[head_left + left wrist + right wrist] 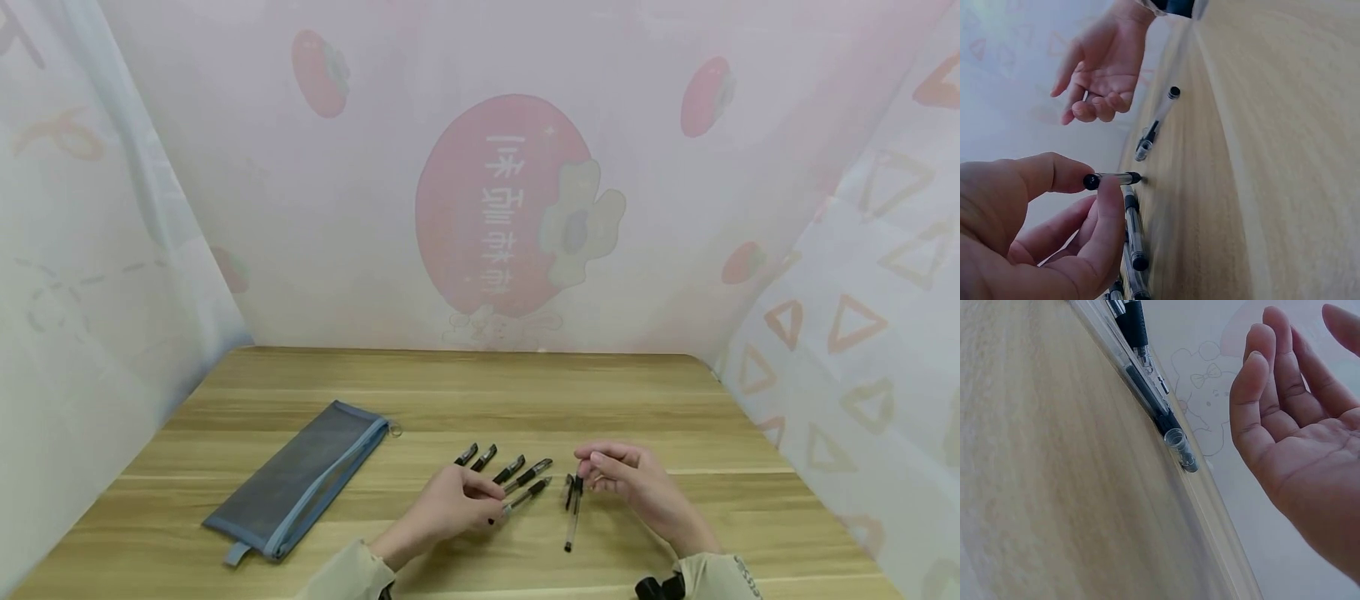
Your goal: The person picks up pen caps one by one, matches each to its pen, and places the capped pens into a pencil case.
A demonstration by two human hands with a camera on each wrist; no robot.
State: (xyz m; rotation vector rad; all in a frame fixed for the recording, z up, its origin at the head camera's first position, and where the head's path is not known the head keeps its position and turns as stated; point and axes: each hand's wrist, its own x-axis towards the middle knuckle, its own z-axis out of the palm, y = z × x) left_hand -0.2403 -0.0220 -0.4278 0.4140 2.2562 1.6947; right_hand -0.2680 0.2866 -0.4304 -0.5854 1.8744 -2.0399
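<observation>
My left hand point(453, 502) pinches a clear-barrelled pen point(1114, 179) between thumb and finger, its bare tip pointing toward the right hand. Just beyond that hand, several black-capped pens point(529, 476) lie side by side in a slanted row, partly covered by the fingers. My right hand point(637, 487) hovers over the table with loosely bent fingers and holds nothing, as both wrist views show. Below its fingertips lie another uncapped pen point(573, 521) and a clear pen cap point(1179, 447) beside it.
A grey-blue mesh zip pouch point(288, 479) lies at the left of the wooden table point(480, 392). Printed fabric curtains point(645, 275) stand behind the table and along both sides. A black device point(660, 588) sits at the right wrist.
</observation>
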